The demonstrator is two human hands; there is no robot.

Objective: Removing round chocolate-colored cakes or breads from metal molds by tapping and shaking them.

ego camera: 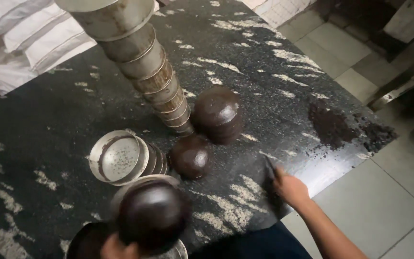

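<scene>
My left hand shows only in part at the bottom edge, holding a dark brown domed cake over a round metal tin. My right hand rests on the black mat near its front edge, fingers closed around something thin and dark that I cannot make out. A second domed cake lies on the mat beside a stack of such cakes.
A tall leaning stack of metal tins rises at the top. Several tins lie tipped on their side at the left. A heap of dark crumbs sits at the mat's right edge. White sacks lie top left; tiled floor is at right.
</scene>
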